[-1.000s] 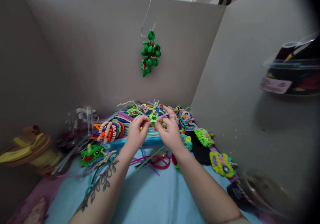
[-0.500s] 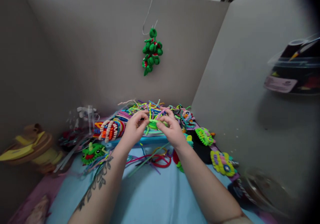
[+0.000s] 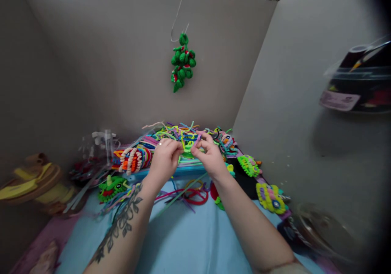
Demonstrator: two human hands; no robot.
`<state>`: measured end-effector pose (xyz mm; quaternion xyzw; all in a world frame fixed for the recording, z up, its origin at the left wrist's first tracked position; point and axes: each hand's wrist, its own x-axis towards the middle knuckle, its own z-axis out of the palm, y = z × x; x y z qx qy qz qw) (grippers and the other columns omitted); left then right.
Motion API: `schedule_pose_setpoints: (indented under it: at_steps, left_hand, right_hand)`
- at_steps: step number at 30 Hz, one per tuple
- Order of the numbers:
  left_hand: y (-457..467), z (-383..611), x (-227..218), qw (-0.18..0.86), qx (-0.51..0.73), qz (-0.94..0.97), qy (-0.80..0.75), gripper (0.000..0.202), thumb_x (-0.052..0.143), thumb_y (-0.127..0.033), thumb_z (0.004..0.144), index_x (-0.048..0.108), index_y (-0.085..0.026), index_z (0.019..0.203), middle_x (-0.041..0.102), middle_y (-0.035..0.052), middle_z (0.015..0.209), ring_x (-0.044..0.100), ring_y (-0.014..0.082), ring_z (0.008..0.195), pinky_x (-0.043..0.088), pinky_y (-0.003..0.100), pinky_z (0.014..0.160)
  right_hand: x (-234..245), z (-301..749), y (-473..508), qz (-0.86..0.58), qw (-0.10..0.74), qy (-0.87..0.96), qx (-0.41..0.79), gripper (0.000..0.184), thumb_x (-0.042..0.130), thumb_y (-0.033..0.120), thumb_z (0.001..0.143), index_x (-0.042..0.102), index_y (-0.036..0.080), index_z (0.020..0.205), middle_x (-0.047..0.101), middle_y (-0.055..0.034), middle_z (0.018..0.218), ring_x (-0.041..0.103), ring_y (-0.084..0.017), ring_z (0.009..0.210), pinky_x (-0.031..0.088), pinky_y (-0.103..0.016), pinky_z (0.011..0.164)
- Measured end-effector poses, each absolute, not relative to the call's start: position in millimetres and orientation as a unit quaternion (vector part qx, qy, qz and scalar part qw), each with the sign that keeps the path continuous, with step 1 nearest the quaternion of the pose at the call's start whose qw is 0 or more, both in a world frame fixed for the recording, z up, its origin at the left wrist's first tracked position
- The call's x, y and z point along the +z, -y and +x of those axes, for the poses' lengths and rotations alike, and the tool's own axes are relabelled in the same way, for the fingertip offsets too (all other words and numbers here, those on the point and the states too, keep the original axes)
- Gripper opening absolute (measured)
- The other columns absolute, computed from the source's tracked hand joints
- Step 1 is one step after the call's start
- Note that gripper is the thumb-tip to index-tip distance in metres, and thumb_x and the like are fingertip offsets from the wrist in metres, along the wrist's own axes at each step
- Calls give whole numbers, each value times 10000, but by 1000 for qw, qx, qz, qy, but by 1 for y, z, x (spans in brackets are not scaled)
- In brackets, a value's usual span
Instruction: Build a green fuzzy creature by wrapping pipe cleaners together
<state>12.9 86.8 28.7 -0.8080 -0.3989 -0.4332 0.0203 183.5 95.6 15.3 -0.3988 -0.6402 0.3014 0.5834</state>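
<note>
Between my hands is a small bright green piece of bent pipe cleaners, with yellow and purple stems rising from it. My left hand pinches its left side, the fingers curled and the back of the hand turned up. My right hand grips the right side between thumb and fingers, close to a purple stem. Behind and beneath the hands lies a heap of multicoloured pipe cleaners in a blue tray. Fingers partly hide the green piece.
Red-handled scissors and loose stems lie on the blue cloth. Fuzzy figures, a green one, an orange one and a yellow one, stand around. A green hanging ornament and a clear pouch hang at the walls.
My left hand has rolled over, its fingers now curled with the knuckles up. My right hand stays at the green piece. The view has shifted slightly.
</note>
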Motion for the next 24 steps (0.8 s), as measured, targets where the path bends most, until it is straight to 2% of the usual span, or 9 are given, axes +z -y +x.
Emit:
schedule_pose_setpoints:
  at_steps: [8, 14, 19, 24]
  left_hand:
    - [-83, 13, 32, 22, -400, -811, 426, 122, 522, -127, 839, 570, -186, 744, 611, 33, 758, 514, 191, 755, 385, 316, 708]
    - [-84, 11, 33, -91, -471, -773, 414, 82, 548, -193, 851, 601, -181, 790, 631, 18, 793, 554, 168, 792, 414, 289, 744]
    - [-86, 15, 32, -196, -478, -738, 434, 201, 567, -251, 830, 679, -174, 978, 598, 15, 774, 533, 140, 674, 399, 248, 605]
    - [-87, 19, 28, -283, -487, -713, 418, 208, 576, -323, 828, 685, -164, 750, 535, -2, 690, 487, 126, 646, 369, 238, 593]
  right_hand:
    - [20, 184, -90, -405, 593, 644, 264, 272, 693, 423, 716, 593, 196, 604, 472, -90, 1212, 454, -282, 1209, 398, -424, 994]
    - [20, 192, -94, -400, 575, 657, 278, 296, 674, 458, 743, 589, 199, 628, 481, -92, 1206, 447, -275, 1232, 349, -434, 1034]
    - [22, 200, -97, -389, 550, 680, 288, 304, 665, 466, 768, 586, 197, 648, 459, -101, 1281, 391, -281, 1302, 304, -431, 1056]
    - [28, 199, -93, -377, 539, 687, 308, 338, 670, 502, 756, 586, 198, 633, 489, -110, 1255, 393, -271, 1307, 335, -402, 1028]
